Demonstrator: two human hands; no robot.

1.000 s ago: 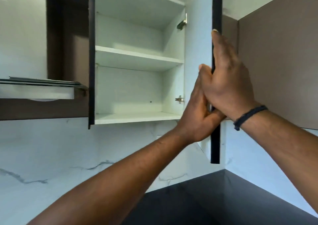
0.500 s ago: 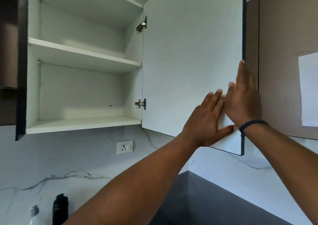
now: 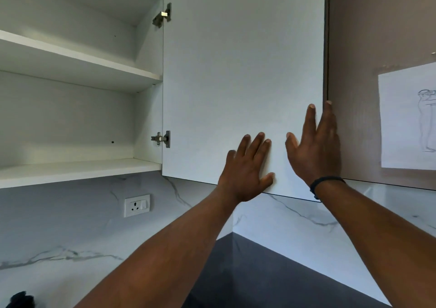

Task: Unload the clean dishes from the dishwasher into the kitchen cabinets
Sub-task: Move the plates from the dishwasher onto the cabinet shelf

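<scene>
The wall cabinet (image 3: 70, 171) stands open with bare white shelves. Its door (image 3: 236, 60) is swung fully to the right, white inner face toward me, lying close to the brown neighbouring cabinet front (image 3: 354, 48). My left hand (image 3: 245, 173) rests flat on the door's lower part, fingers spread. My right hand (image 3: 316, 147) lies flat near the door's free edge, fingertips reaching over it; a dark band is on that wrist. Neither hand holds anything. No dishes or dishwasher are in view.
A white wall socket (image 3: 137, 205) sits on the marble backsplash below the cabinet. The dark countertop (image 3: 247, 272) runs into the corner. A sheet of paper with a sketch (image 3: 408, 119) is stuck on the brown cabinet front. A dark object (image 3: 21, 300) shows at bottom left.
The door has swung further open to the right. My hands went from gripping its edge to lying flat on its inner face. The view has shifted right and closer.
</scene>
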